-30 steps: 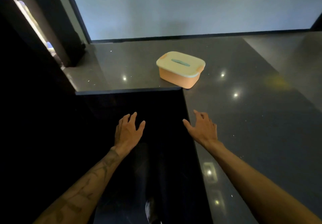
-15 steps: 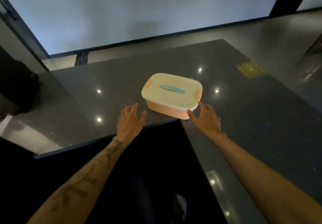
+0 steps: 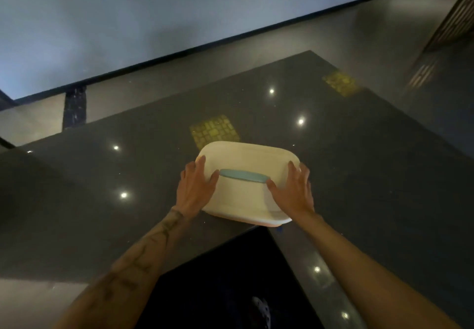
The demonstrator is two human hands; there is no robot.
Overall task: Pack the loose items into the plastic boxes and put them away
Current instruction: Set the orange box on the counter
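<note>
The plastic box (image 3: 246, 195) sits on the dark polished table (image 3: 359, 175), close to its near inner corner, with its cream lid on. The left hand (image 3: 196, 190) lies spread on the lid's left end, fingers apart, and the right hand (image 3: 292, 191) lies spread on the right end. Between the two thumbs runs the blue handle (image 3: 243, 175) (a flat strip across the lid's middle). Neither hand is closed around anything; both rest open-palmed against the lid.

No legible text, label, brand, number or sign anywhere.
</note>
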